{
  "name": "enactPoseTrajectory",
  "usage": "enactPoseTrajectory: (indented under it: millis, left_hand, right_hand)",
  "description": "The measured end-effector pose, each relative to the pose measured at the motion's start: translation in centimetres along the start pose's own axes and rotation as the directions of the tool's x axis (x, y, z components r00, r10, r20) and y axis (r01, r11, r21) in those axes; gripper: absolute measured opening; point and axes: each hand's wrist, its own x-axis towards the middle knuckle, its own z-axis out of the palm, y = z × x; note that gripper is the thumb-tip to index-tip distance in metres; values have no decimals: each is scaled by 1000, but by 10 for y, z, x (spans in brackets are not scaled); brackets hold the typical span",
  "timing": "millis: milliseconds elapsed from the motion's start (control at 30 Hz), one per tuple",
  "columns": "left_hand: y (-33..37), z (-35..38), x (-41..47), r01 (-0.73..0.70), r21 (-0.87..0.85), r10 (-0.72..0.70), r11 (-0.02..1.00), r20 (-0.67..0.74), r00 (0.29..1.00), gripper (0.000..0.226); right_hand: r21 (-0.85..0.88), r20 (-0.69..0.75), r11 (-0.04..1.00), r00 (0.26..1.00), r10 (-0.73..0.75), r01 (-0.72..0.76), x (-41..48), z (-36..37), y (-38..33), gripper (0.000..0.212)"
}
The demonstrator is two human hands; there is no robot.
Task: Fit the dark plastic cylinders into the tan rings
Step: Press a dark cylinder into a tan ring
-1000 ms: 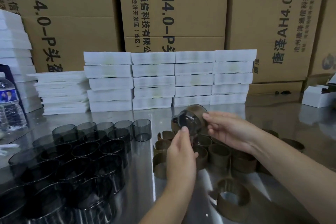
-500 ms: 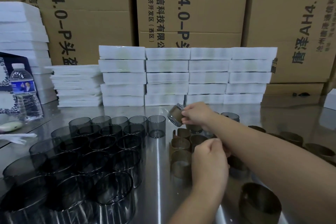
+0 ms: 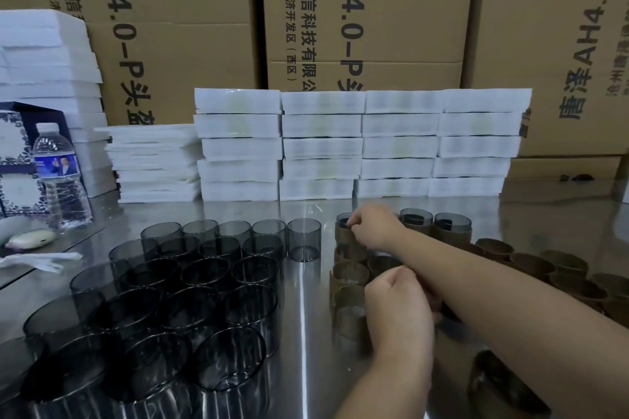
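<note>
Your right hand (image 3: 374, 226) pinches the rim of a dark cylinder (image 3: 342, 218) seated in a tan ring (image 3: 343, 237) at the far end of the tabletop (image 3: 306, 299). Your left hand (image 3: 398, 313) is curled above the nearer rings (image 3: 350, 274); I cannot tell whether it grips one.

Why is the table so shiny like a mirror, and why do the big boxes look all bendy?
In the head view, the metal table mirrors the light as a bright streak between the dark cylinders and the tan rings; the wide-angle lens tilts and curves the cardboard boxes toward the edges of that view; the left hand looks slightly blurred there.
</note>
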Motion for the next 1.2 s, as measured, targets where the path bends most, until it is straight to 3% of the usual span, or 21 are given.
enactPoseTrajectory:
  millis: [133,233,333,433,533,633,733,767,833,967,1100,1200]
  left_hand:
    - [0,-2,5,78,-156,-93,985,-94,991,47]
    - [1,-5,8,66,-221,-96,973,-129,987,55]
    - [4,-10,10,57,-222,-103,973,-200,974,57]
    - [7,-12,7,59,-253,-112,966,-203,973,52]
    - [13,-11,1,38,-260,-83,965,-165,983,37]
    - [20,-9,-4,-21,-168,15,986,-37,999,31]
    - [19,-11,-3,-143,80,131,986,140,981,33]
    - [15,-12,-1,-232,209,190,950,205,960,31]
    - [5,-13,-1,-440,460,299,772,348,888,20]
    - [-6,-11,-10,-663,608,293,438,600,744,33]
    - [0,-11,-16,-686,617,198,385,671,715,73]
    - [3,-12,-19,-757,582,92,299,772,629,90]
  right_hand:
    - [-387,-60,908,978,-200,162,-2,1,-13,45]
    - [-544,62,776,938,-342,319,-2,7,-25,56]
    - [-530,173,752,918,-356,392,-2,15,-33,47]
    - [-468,151,768,896,-419,438,-4,17,-35,35]
    - [-291,84,853,900,-428,433,-7,5,-30,30]
    - [-108,-60,928,929,-364,357,-14,-16,-25,26]
    - [21,-174,945,932,-318,326,-27,-36,-11,16]
    - [63,-204,944,930,-306,325,-35,-43,-5,14]
    - [122,-282,947,925,-255,298,-53,-54,12,14]
    - [168,-366,963,921,-136,209,-91,-68,43,26]
    - [174,-451,962,885,-113,211,-119,-58,67,35]
    - [259,-549,943,835,-35,209,-128,-47,75,35]
